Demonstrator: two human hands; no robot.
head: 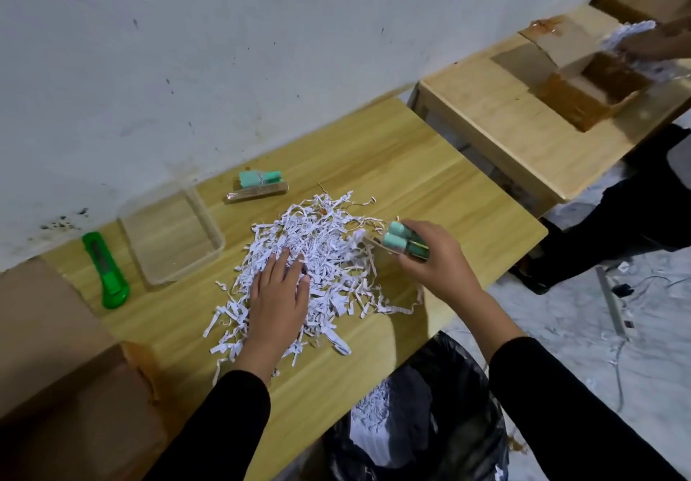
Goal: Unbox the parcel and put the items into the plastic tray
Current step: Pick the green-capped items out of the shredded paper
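A heap of white shredded paper [318, 256] covers the middle of the wooden desk [411, 166]. The left hand [278, 293] lies flat on the near side of the heap, fingers spread wide and pressed into the strips, gripping nothing. The right hand [433, 256] is raised just beside the heap's right edge and is closed around a small bundle of mint-green items [405, 243] — what they are exactly cannot be made out. A second similar bundle [258, 183] lies on the desk beyond the heap, near the wall. The clear plastic tray [127, 219] sits left of the heap with nothing visible in it, and a green utility knife [108, 271] lies just left of the tray. A cardboard box [56, 368] fills the lower left corner — below the desk's near edge stands a black rubbish bag [430, 406] holding some shreds.
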